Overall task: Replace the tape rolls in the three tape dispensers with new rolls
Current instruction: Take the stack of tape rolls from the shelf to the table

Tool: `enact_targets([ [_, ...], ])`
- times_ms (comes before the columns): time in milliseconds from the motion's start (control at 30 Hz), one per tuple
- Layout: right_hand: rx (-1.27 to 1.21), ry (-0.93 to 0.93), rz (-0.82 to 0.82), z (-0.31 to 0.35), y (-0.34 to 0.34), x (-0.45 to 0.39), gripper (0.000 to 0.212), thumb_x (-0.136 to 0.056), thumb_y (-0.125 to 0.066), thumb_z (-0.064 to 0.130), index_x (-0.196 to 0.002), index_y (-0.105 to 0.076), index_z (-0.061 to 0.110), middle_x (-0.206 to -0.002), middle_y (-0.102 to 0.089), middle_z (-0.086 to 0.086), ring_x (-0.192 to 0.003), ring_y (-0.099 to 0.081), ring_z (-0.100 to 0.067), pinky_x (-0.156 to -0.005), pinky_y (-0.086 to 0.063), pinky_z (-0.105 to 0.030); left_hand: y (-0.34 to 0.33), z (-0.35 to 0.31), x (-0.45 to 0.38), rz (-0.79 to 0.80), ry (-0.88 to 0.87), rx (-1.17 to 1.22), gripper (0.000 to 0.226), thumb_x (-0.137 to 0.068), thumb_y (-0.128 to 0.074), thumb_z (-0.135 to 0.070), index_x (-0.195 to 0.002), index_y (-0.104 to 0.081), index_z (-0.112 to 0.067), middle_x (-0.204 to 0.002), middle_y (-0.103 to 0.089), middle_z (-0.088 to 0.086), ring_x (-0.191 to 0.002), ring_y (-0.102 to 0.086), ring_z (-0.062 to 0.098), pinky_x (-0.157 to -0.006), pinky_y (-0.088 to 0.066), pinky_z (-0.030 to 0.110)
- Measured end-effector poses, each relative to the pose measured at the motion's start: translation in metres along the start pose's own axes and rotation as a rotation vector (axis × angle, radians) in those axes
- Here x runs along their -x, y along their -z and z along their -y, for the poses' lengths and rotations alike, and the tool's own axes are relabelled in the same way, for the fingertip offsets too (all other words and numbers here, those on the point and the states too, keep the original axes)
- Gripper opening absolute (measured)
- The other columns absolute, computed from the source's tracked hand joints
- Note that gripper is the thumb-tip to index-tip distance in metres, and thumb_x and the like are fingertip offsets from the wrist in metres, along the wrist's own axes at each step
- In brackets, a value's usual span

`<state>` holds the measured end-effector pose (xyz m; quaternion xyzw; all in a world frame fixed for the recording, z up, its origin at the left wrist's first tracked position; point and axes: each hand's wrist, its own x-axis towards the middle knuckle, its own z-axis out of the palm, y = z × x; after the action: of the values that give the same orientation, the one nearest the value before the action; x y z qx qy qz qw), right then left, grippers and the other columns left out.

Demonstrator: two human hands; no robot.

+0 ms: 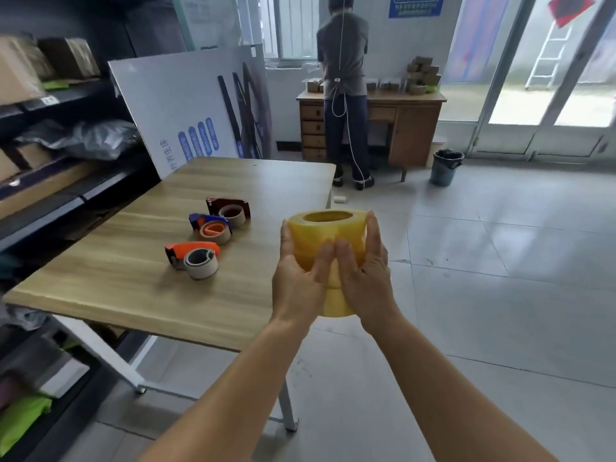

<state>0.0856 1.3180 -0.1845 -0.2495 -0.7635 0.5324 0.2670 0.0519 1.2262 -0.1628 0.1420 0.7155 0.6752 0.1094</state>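
From the head camera, both bare hands reach forward and hold a stack of yellow tape rolls [325, 241] in the air, just past the near right corner of the wooden surface [140, 275]. The left hand [300, 278] wraps the stack from the left, its fingers curled round the far side and its thumb pressed along the front. The right hand [363, 271] mirrors it on the right, thumb lying beside the left thumb at the middle of the stack. Each grip is clamped on the rolls. The stack stands roughly upright, the open core of the top roll facing up; seams between rolls show below the thumbs, but how many rolls there are I cannot tell.

Three tape dispensers lie on the surface, left of the hands and apart from them. The nearest is the orange dispenser [191, 258], carrying a pale, nearly bare core. Behind it sits the blue dispenser [210, 226], and just beyond, almost touching it, the dark red dispenser [230, 210]; both also carry pale cores.

Dark shelving [50, 155] with boxes and bags runs along the left. A white printed board [186, 105] leans behind the surface. Farther back a person [345, 95] stands facing away at a wooden desk [410, 125] stacked with small boxes, with a grey bin [445, 168] on the tiled floor beside it.
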Motion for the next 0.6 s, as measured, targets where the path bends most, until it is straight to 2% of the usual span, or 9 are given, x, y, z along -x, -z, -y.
enact_targets([
  [300, 0.016, 0.069, 0.14, -0.029, 0.065, -0.08, 0.063, -0.09, -0.039, 0.062, -0.14, -0.001, 0.06, -0.147, -0.026, 0.005, -0.13, -0.032, -0.029, -0.106, -0.033, -0.059, -0.096, -0.006, -0.033, -0.153, 0.026, 0.003, 0.089, -0.081, -0.061, -0.051, -0.15, -0.004, -0.043, -0.137, -0.051, -0.003, -0.119, -0.055, 0.021, -0.098, -0.049, 0.047],
  [467, -0.03, 0.052, 0.206, -0.048, 0.062, -0.117, 0.064, -0.087, -0.042, 0.065, -0.137, -0.002, 0.065, -0.147, -0.026, 0.007, -0.132, -0.031, -0.027, -0.107, -0.033, -0.057, -0.115, 0.004, -0.063, -0.214, 0.049, -0.029, 0.088, -0.083, -0.06, -0.05, -0.15, -0.004, -0.043, -0.14, -0.048, -0.003, -0.121, -0.053, 0.02, -0.097, -0.05, 0.042],
  [600, -0.036, 0.049, 0.257, -0.059, 0.041, -0.154, 0.064, -0.087, -0.043, 0.065, -0.137, -0.003, 0.064, -0.149, -0.025, 0.008, -0.133, -0.031, -0.026, -0.108, -0.032, -0.057, -0.117, 0.015, -0.102, -0.264, 0.067, -0.032, 0.092, -0.076, -0.059, -0.056, -0.15, -0.006, -0.043, -0.142, -0.047, -0.004, -0.124, -0.052, 0.021, -0.101, -0.048, 0.044],
])
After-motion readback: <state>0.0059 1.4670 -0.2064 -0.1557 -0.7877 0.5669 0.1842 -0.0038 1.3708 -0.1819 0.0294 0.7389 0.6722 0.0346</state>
